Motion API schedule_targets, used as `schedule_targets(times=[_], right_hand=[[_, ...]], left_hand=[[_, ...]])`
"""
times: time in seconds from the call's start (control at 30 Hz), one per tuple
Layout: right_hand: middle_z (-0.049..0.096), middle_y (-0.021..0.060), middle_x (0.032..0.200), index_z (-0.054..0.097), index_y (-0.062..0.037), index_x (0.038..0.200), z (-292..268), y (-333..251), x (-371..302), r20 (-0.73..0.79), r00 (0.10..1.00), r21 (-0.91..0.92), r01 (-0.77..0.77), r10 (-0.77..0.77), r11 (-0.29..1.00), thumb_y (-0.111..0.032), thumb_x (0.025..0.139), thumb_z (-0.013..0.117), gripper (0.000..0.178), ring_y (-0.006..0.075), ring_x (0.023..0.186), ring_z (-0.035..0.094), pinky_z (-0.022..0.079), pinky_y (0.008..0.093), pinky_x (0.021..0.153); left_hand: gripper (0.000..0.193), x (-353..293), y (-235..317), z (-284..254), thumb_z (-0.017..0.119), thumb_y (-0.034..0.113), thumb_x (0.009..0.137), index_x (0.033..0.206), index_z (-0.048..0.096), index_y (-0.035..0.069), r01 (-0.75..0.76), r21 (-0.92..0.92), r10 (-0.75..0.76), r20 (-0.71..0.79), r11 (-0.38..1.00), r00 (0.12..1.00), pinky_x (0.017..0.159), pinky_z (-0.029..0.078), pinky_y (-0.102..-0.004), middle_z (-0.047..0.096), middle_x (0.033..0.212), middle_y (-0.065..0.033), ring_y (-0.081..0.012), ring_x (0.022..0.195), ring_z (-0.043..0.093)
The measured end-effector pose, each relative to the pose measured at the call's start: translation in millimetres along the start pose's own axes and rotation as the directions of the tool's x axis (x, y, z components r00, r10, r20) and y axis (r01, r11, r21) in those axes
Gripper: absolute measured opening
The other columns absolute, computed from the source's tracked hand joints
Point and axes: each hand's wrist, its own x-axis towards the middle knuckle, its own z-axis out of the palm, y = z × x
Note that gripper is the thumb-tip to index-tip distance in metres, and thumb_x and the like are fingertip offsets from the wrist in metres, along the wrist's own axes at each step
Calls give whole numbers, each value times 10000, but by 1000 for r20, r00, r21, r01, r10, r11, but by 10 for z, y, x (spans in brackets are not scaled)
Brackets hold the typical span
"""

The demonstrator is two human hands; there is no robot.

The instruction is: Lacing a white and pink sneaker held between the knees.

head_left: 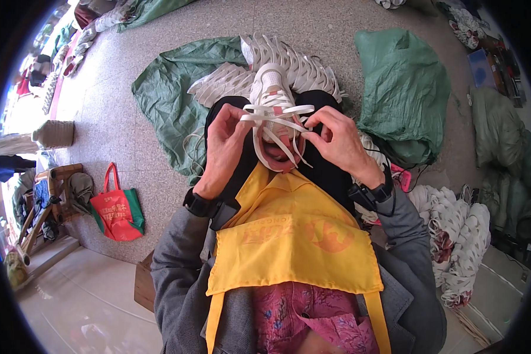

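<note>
Two hands are working a flat white lace (277, 111) across a sneaker (274, 118) sitting on the person's lap.

Both hands are pinching the lace: the left hand (224, 144) is gripping its near end with thumb and fingers closed together, and the right hand (336, 138) is clamping the other end against the shoe's side. The sneaker is showing white mesh with pink trim and a pink lining, its toe pointing away from the person and its mouth gaping open above a smooth yellow apron (295, 236). Just beyond the toe, a fan of white shoe pieces (301, 59) is lying on a crinkled green sack (171, 94). More green sacking (401, 88) is bunching up at the right, and another heap of white shoes (454, 230) is crowding the right elbow. Speckled stone floor (106, 118) is lying open to the left, up to a red bag (117, 209).
</note>
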Motion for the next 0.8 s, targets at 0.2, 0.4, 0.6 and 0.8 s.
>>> schedule_targets(times=[0.2, 0.4, 0.6, 0.8], right_hand=[[585, 12, 825, 602, -4, 957, 66, 147, 15, -11, 1000, 148, -20, 22, 989, -27, 903, 691, 107, 53, 594, 522, 424, 243, 522], [622, 16, 857, 583, 15, 979, -78, 30, 143, 160, 961, 492, -276, 225, 826, -48, 951, 653, 99, 46, 784, 628, 505, 237, 665], [616, 35, 818, 629, -22, 1050, -67, 40, 174, -59, 997, -85, 39, -44, 996, 14, 863, 699, 202, 91, 630, 564, 471, 249, 571], [657, 80, 799, 646, -8, 1007, 0, 192, 272, -204, 977, -74, 49, -64, 996, -1, 874, 686, 139, 159, 634, 637, 507, 298, 568]], left_hand=[[107, 17, -57, -116, 630, 76, 964, 939, 550, 8, -95, 181, 101, -25, 979, 995, 665, 438, -217, 602, 805, 25, -35, 738, 538], [214, 98, 86, -257, 633, 187, 1003, 890, 554, 23, 8, 317, -62, 161, 948, 985, 600, 377, -211, 554, 740, 47, -26, 660, 463], [306, 142, 220, -241, 588, 309, 1046, 869, 558, 61, 81, 228, -131, 214, 970, 968, 647, 315, -213, 479, 763, 69, -32, 720, 392], [297, 150, 128, -256, 610, 296, 1037, 862, 554, 62, 48, 195, -78, 151, 980, 985, 618, 328, -216, 493, 754, 72, -17, 702, 405]])
